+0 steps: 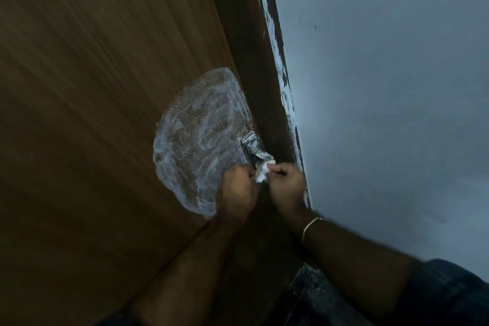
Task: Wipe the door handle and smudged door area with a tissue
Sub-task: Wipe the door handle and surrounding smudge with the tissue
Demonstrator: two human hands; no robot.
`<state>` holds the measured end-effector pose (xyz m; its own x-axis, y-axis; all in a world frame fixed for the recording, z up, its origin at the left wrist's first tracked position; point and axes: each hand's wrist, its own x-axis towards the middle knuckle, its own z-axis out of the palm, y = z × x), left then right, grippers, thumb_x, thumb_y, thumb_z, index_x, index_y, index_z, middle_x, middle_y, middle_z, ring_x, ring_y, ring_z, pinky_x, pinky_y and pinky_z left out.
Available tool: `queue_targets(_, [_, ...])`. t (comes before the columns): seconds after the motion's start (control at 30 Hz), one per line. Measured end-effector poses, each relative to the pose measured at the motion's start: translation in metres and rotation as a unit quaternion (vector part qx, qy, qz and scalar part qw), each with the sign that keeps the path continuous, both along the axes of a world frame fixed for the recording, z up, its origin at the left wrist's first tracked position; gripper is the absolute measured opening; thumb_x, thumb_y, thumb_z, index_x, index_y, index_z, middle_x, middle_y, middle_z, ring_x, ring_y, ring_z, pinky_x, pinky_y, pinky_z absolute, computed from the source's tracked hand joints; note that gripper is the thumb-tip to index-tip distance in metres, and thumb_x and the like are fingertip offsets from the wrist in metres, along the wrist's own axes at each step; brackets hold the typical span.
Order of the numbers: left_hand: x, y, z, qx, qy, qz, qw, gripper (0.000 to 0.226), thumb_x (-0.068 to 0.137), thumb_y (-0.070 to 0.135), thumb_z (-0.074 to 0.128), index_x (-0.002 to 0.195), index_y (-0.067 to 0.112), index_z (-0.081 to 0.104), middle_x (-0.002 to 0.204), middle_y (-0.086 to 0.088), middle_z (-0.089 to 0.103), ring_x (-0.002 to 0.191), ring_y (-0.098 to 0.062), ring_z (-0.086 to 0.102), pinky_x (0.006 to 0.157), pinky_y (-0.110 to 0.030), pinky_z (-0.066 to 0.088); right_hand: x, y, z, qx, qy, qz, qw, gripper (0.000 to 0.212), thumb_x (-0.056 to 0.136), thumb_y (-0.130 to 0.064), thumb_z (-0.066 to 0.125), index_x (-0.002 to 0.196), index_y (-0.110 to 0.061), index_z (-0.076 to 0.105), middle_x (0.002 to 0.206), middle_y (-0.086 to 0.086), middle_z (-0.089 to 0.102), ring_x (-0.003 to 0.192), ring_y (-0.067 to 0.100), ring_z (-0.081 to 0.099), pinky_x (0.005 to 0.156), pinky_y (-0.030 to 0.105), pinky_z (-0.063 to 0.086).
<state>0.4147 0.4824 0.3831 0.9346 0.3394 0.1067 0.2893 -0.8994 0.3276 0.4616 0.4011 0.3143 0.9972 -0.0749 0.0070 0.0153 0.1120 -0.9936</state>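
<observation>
**Both hands bunched on the tissue right at the door handle**

So the landmark here is the door handle point(254, 149), a shiny metal piece sitting at the edge of the brown door point(92, 87), right beside the dark door frame point(254, 61). Spreading out from the handle across the door face is a big whitish, soapy-looking smudged patch point(195, 135), and it looks unwiped so far, swirls all over it.

The tissue point(262, 172) is just below the handle's lower end, touching or nearly touching it. It's crumpled small, and my guess is it's being bunched or re-folded to get a usable face before going at the metal.

Left hand point(238, 188) is curled closed, fingers pressed together, gripping one side of the tissue, its knuckles over the bottom edge of the smudge. Right hand point(287, 182) is on the other side of the handle's end, fingers curled in and pinching the tissue's other side. A thin bracelet point(311, 225) sits on that wrist. Pale wall point(383, 87) beyond the frame.
</observation>
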Motion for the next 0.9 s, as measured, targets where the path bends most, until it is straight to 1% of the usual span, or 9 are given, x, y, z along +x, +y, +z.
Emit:
queue_targets(0.07, [-0.002,-0.001,0.001,0.000,0.016,-0.005,1.000,0.012,0.094,0.013,0.058,0.102,0.016,0.066,0.100,-0.001,0.063,0.088,-0.014,0.059,0.076,-0.028,0.050,-0.014,0.007,0.001,0.205,0.177,0.053,0.961,0.020,0.085,0.014,0.059,0.100,0.005,0.068,0.102,0.021,0.070,0.090,0.029,0.068,0.084,0.038,0.059])
queue_targets(0.13, [-0.001,0.000,0.002,-0.005,0.023,-0.010,1.000,0.011,0.094,0.015,0.058,0.102,0.017,0.065,0.100,-0.002,0.063,0.089,-0.015,0.060,0.081,-0.034,0.055,-0.011,0.003,0.006,0.334,0.256,0.102,0.901,0.025,0.090,0.014,0.052,0.113,0.009,0.060,0.108,0.024,0.066,0.087,0.026,0.066,0.076,0.031,0.060])
queue_targets(0.23, [0.001,0.002,0.002,-0.011,0.032,-0.008,0.999,0.012,0.094,0.015,0.058,0.103,0.016,0.066,0.099,-0.003,0.064,0.088,-0.016,0.062,0.081,-0.035,0.056,0.016,0.000,0.003,0.432,0.279,0.101,0.851,0.032,0.097,0.008,0.044,0.127,0.006,0.055,0.118,0.024,0.062,0.090,0.024,0.065,0.069,0.024,0.060])
queue_targets(0.33, [0.004,0.003,-0.001,-0.001,0.025,0.002,1.000,0.011,0.092,0.016,0.061,0.101,0.017,0.067,0.100,-0.002,0.064,0.089,-0.017,0.062,0.082,-0.037,0.056,0.009,0.003,-0.002,0.423,0.324,0.159,0.832,0.029,0.100,0.004,0.038,0.124,0.003,0.055,0.114,0.022,0.063,0.095,0.026,0.064,0.087,0.032,0.055])
queue_targets(0.37, [0.003,0.002,-0.002,0.005,0.023,0.001,1.000,0.011,0.091,0.016,0.062,0.101,0.018,0.066,0.102,-0.002,0.063,0.090,-0.017,0.061,0.083,-0.037,0.056,0.006,0.003,-0.004,0.414,0.321,0.172,0.834,0.029,0.100,0.004,0.037,0.124,0.005,0.054,0.112,0.022,0.063,0.096,0.027,0.063,0.091,0.035,0.053])
queue_targets(0.5, [0.002,0.002,-0.005,0.079,0.047,-0.022,0.996,0.019,0.092,0.020,0.062,0.112,0.019,0.063,0.112,0.000,0.059,0.102,-0.018,0.057,0.091,-0.037,0.051,0.023,0.004,-0.005,0.406,0.284,0.127,0.859,0.035,0.098,0.004,0.043,0.131,0.002,0.054,0.118,0.020,0.064,0.097,0.025,0.066,0.078,0.029,0.059])
queue_targets(0.6, [0.000,0.001,-0.012,0.118,0.032,-0.051,0.991,0.025,0.094,0.021,0.061,0.119,0.019,0.060,0.120,-0.002,0.058,0.107,-0.019,0.055,0.095,-0.036,0.049,0.020,-0.002,-0.012,0.370,0.299,0.136,0.869,0.032,0.096,0.002,0.050,0.127,-0.001,0.058,0.123,0.022,0.065,0.107,0.028,0.065,0.091,0.036,0.056])
queue_targets(0.77, [-0.007,-0.006,-0.018,0.120,0.027,-0.089,0.988,0.043,0.101,0.026,0.051,0.143,0.018,0.044,0.141,-0.006,0.048,0.125,-0.023,0.047,0.105,-0.037,0.043,0.023,-0.010,0.007,0.364,0.246,0.076,0.895,0.020,0.094,0.010,0.051,0.100,-0.003,0.064,0.095,0.011,0.068,0.084,0.017,0.066,0.063,0.021,0.057])
queue_targets(0.9, [-0.013,-0.012,-0.021,0.148,0.036,-0.087,0.984,0.058,0.100,0.019,0.050,0.153,0.012,0.027,0.154,-0.012,0.033,0.139,-0.027,0.035,0.115,-0.038,0.034,0.018,-0.006,0.008,0.184,0.132,0.021,0.974,0.023,0.086,0.009,0.064,0.107,0.001,0.071,0.099,0.014,0.073,0.083,0.020,0.070,0.072,0.020,0.057])
